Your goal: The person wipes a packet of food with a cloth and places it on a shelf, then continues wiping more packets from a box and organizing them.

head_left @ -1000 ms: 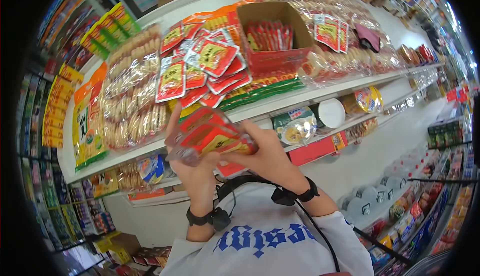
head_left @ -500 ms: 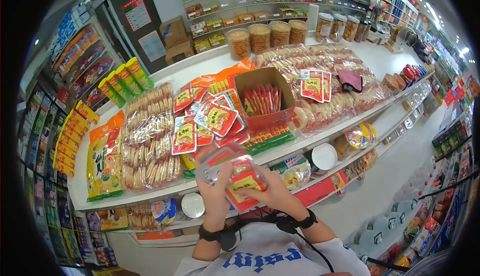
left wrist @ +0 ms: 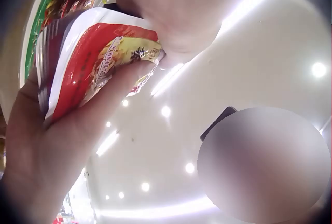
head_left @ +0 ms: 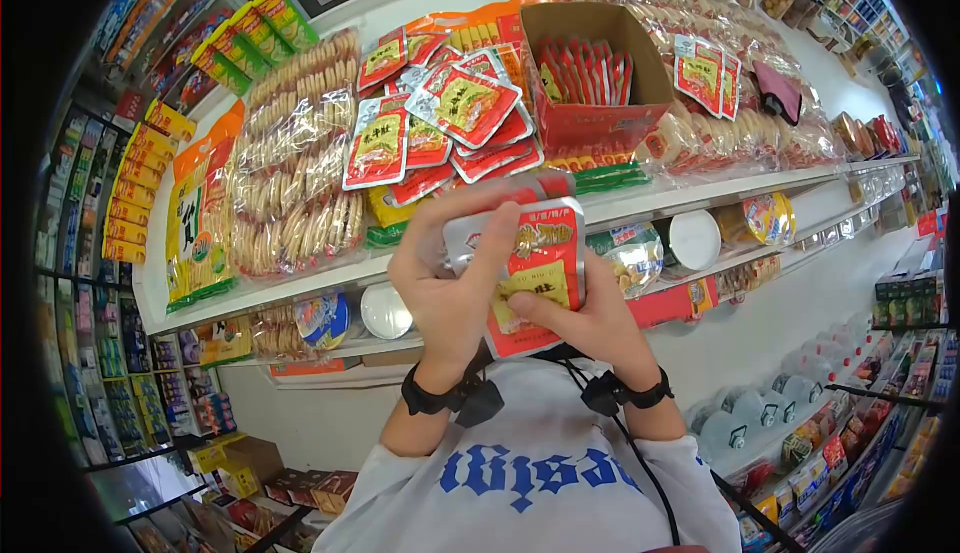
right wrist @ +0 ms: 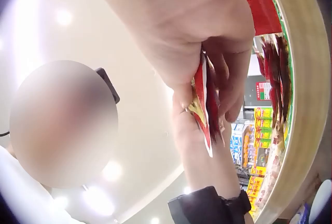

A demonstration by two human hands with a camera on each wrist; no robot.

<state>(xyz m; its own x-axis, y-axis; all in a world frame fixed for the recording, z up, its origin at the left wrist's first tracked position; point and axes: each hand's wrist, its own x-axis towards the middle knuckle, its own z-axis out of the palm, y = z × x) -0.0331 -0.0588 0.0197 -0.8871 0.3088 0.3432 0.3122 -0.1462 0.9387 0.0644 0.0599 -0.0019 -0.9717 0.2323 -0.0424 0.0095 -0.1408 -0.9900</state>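
Both hands hold a small stack of red and silver packets (head_left: 545, 253) over the shelf's front edge. The left hand (head_left: 445, 288) grips the stack's left side, thumb across the front packet. From the right, the right hand (head_left: 600, 323) pinches it, thumb on the yellow label; in the right wrist view its fingers lie behind the packets (right wrist: 203, 105). Beyond the hands lies a loose pile of similar packets (head_left: 465, 103). Right of the pile, an open red box (head_left: 600, 128) holds a row of upright packets. Two more packets (head_left: 700, 73) lie farther right.
Bagged round crackers (head_left: 300, 163) and a yellow-orange bag (head_left: 200, 223) cover the left of the white shelf (head_left: 290, 293). Green-yellow tubes (head_left: 285, 18) stand behind. A dark pink cloth (head_left: 778, 91) lies at the right. Tubs, including a white-lidded one (head_left: 692, 241), sit on the lower shelf.
The held packets have turned and come up, and the front one now faces the head camera. The left thumb has moved across it. The head view has tilted down again.
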